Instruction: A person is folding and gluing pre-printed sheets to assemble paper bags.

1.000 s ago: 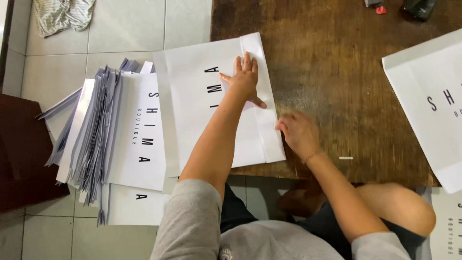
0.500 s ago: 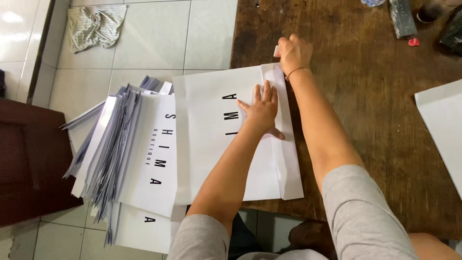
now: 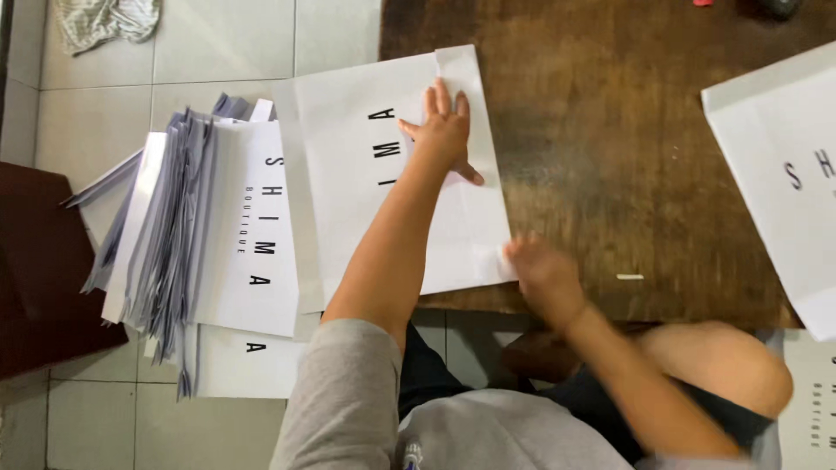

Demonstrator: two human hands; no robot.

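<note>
A dark wooden table stands on a pale tiled floor.

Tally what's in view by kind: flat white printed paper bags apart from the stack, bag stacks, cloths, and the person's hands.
Flat white paper bags lying singly: 2, one under the left hand at, one at the table's right edge
Stack of bags: 1
Crumpled cloth: 1
Hands: 2, including the blurred right hand
Total: 6

Wooden table bears white paper bag; tiled floor bears bag stack
</note>
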